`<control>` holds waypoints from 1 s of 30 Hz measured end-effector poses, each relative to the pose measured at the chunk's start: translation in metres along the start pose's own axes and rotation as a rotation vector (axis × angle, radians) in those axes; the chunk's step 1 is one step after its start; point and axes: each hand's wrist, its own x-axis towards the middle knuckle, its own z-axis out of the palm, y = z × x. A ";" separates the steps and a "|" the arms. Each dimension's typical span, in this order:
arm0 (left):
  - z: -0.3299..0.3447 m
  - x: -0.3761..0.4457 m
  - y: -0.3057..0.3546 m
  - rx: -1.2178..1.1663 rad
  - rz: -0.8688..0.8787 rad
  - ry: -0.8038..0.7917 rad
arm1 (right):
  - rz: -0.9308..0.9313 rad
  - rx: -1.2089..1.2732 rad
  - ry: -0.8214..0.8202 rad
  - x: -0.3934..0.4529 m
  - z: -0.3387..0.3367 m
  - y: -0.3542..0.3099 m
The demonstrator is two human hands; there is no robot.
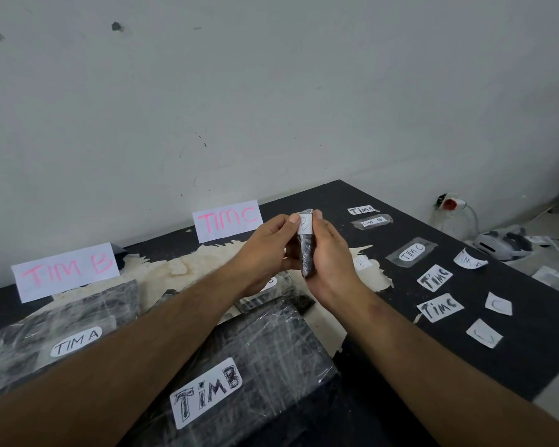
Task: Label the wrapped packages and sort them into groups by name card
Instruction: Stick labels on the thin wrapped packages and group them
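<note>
A small black wrapped package (306, 253) stands upright above the table, held between both hands. My left hand (265, 250) grips its left side and my right hand (328, 253) grips its right side. Both thumbs press a white label (305, 223) marked "B" at the package's top. Folded name cards "TIM B" (66, 271) and "TIM C" (228, 220) stand near the wall. A big wrapped package labelled "TIM B" (255, 375) lies at the front, and one labelled "TIM A" (62, 330) lies to its left.
Loose paper labels lie on the black table's (513, 350) right part: "TIM A" (362, 210), "TIM B" (371, 222), "TIM C" (412, 252), two more "TIM C" slips (434, 277), "C" slips (498, 304). A socket (449, 204) and a white headset (501, 245) lie on the floor beyond.
</note>
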 end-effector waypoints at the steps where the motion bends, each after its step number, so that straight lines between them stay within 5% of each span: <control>1: 0.001 -0.001 0.000 0.003 0.000 -0.006 | -0.004 -0.009 0.007 -0.001 -0.001 0.000; 12: 0.000 -0.004 0.004 -0.060 0.020 -0.004 | 0.004 0.064 -0.175 -0.007 -0.011 0.004; 23: -0.002 -0.003 0.003 -0.026 0.036 -0.025 | 0.043 0.003 -0.045 -0.002 -0.002 -0.007; 30: -0.003 -0.005 0.005 -0.050 0.021 -0.064 | 0.004 -0.012 -0.097 -0.005 -0.006 -0.004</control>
